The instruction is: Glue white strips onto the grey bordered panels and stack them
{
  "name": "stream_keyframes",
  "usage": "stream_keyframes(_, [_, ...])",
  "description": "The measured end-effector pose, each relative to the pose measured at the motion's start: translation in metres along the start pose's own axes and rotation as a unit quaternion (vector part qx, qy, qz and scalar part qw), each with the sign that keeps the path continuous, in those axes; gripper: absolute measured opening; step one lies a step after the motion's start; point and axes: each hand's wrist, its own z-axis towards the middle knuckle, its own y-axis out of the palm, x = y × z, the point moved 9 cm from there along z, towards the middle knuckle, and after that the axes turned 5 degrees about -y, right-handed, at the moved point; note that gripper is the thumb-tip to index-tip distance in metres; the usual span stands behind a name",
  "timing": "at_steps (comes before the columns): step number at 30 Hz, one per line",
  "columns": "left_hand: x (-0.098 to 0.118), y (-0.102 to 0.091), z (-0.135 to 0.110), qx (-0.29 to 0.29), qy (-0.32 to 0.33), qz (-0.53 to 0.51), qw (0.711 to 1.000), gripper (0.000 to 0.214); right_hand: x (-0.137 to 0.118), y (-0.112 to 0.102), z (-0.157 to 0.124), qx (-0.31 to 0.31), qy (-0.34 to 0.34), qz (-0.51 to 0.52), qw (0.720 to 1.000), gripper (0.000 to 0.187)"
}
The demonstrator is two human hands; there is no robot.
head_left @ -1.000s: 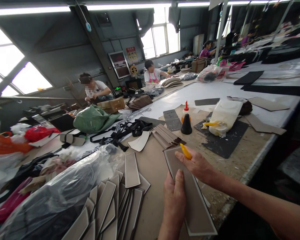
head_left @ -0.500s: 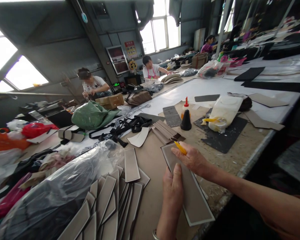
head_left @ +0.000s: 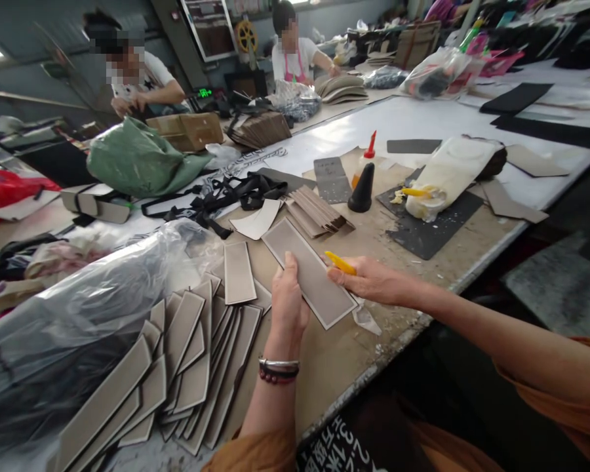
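The person's left hand is closed in a grip, its thumb stretched forward on top and its fingers largely hidden beneath. The left forearm rises from the lower edge, its wrist nearly straight. The right hand is also closed, fingers bent, at the end of the bare right forearm slanting in from the right. The hands sit near each other, apart.

Worktable, overlapping beige panels, clear plastic bag

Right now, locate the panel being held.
In the head view, the panel is around centre, gripped in the left hand, with the right hand at its right edge.
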Motion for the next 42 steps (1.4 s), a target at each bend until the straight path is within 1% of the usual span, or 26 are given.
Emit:
stream_keyframes(3, [0.004,0.006,0.002,-0.019,0.013,-0.013,1.000,0.026,0.010,0.017,-0.005,-0.047,0.069,0.066,0.994,0.036])
stream_keyframes(4, [0.003,0.007,0.003,-0.021,0.011,-0.017,1.000,0.027,0.013,0.021,-0.006,-0.055,0.086,0.087,0.991,0.034])
stream_keyframes(6, [-0.001,0.007,0.005,-0.014,-0.002,-0.032,0.999,0.030,0.015,0.026,-0.004,-0.053,0.100,0.108,0.988,0.031])
stream_keyframes(8, [-0.003,0.005,0.008,-0.004,-0.009,-0.048,0.999,0.031,0.018,0.026,0.000,-0.044,0.100,0.093,0.990,0.029])
stream_keyframes(13, [-0.001,0.000,0.012,0.013,0.005,-0.068,0.998,0.033,0.022,0.027,0.007,-0.031,0.080,0.026,0.996,0.032])
stream_keyframes(17, [-0.005,-0.008,0.014,0.053,-0.014,-0.085,0.995,0.031,0.025,0.031,0.010,-0.036,0.058,-0.034,0.997,0.036])
stream_keyframes(21, [0.001,-0.011,0.018,0.061,-0.009,-0.090,0.994,0.029,0.031,0.038,0.020,-0.062,0.063,-0.021,0.996,0.041])
stream_keyframes(24, [0.012,-0.009,0.016,0.041,0.002,-0.093,0.995,0.025,0.025,0.039,0.024,-0.072,0.071,0.029,0.994,0.045])
stream_keyframes(26, [0.019,-0.005,0.013,0.006,0.003,-0.099,0.995,0.026,0.017,0.040,0.024,-0.080,0.074,0.077,0.991,0.048])
stream_keyframes(28, [0.021,-0.001,0.011,-0.032,-0.008,-0.108,0.994,0.030,0.013,0.044,0.023,-0.093,0.080,0.126,0.984,0.051])
stream_keyframes(30, [0.020,-0.001,0.009,-0.051,-0.021,-0.108,0.993,0.032,0.011,0.047,0.020,-0.104,0.086,0.158,0.978,0.053])
stream_keyframes(32, [0.017,-0.005,0.008,-0.041,-0.021,-0.100,0.994,0.031,0.011,0.051,0.017,-0.112,0.090,0.161,0.976,0.053])
stream_keyframes(35, [0.012,-0.013,0.006,0.002,-0.009,-0.088,0.996,0.029,0.013,0.055,0.014,-0.118,0.090,0.135,0.980,0.049])
stream_keyframes(38, [0.009,-0.018,0.002,0.036,0.008,-0.069,0.997,0.031,0.016,0.056,0.013,-0.101,0.084,0.093,0.987,0.043])
stream_keyframes(42, [0.010,-0.024,-0.003,0.055,0.023,-0.064,0.996,0.035,0.020,0.052,0.007,-0.077,0.091,0.008,0.993,0.036])
